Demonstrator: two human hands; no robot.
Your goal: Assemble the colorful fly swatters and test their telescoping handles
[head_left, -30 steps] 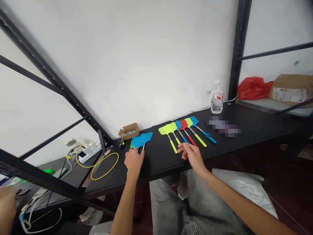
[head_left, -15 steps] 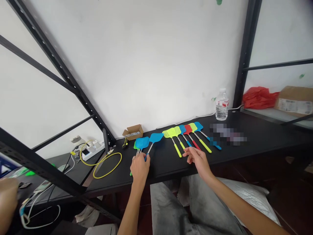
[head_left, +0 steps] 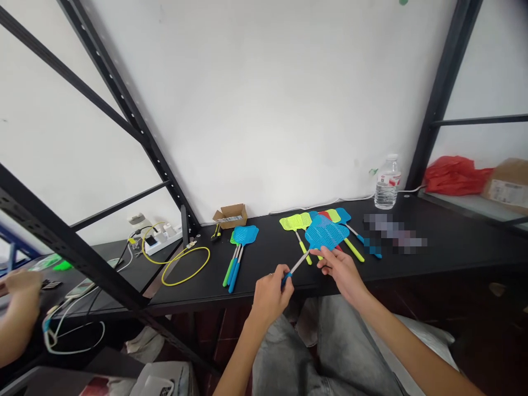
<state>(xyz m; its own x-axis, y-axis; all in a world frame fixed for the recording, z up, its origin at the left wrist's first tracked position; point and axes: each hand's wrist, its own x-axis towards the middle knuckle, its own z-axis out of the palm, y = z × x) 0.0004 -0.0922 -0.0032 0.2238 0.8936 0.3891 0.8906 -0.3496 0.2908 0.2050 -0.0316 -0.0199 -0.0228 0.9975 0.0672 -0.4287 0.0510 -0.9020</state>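
A blue fly swatter (head_left: 326, 232) slants up to the right in front of me. My left hand (head_left: 272, 291) is wrapped round its blue handle. My right hand (head_left: 340, 269) has its fingertips at the swatter's neck, just under the mesh head, with the other fingers curled. Behind it lies a fanned row of fly swatters, among them a yellow-green one (head_left: 291, 222), a red one and a blue one (head_left: 342, 214); the held head partly covers the row. To the left a small bunch of blue swatters (head_left: 246, 235) and a green-handled one (head_left: 228, 271) lies on the black table.
A small open cardboard box (head_left: 231, 215) and a water bottle (head_left: 386, 182) stand along the wall. A yellow cable (head_left: 185, 284) loops left of the swatters, near a white power strip (head_left: 164, 240). Black metal posts (head_left: 152, 148) frame the table. Another person's hand (head_left: 22, 283) shows at far left.
My left hand has lifted the blue swatter off the left side and carried it right, over the row. My right hand has come to its neck. The view has shifted slightly.
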